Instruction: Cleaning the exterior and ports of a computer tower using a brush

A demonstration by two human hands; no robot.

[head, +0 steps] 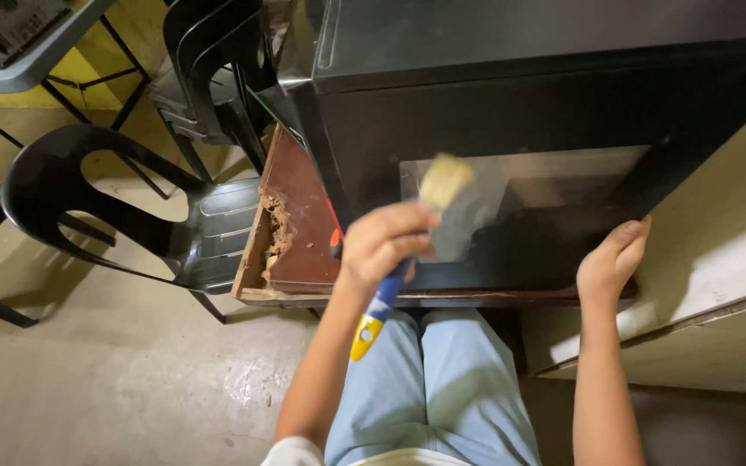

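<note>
My left grip [383, 240] is curled tight around the blue handle of a paintbrush [407, 250], fingers wrapped over it, with the yellow end of the handle sticking out below my wrist and the pale bristles raised against the glass front of a black appliance [511, 95]. The bristles look blurred, and they sit at the upper left of the glass panel [554, 185]. My right grip [612, 259] has its fingers held together and rests flat against the appliance's lower right corner, pinching nothing. The appliance stands on a worn brown tabletop [295, 216], taking up most of it and reaching close to the near edge. The tabletop's left edge is chipped, with crumbled wood showing at its near left corner. Below the near edge I see my legs in light blue trousers [429, 380]. Off the tabletop's left side stands a black plastic chair [88, 207] on the concrete floor [114, 371], and a second black chair [218, 60] stands beyond the far left corner.
</note>
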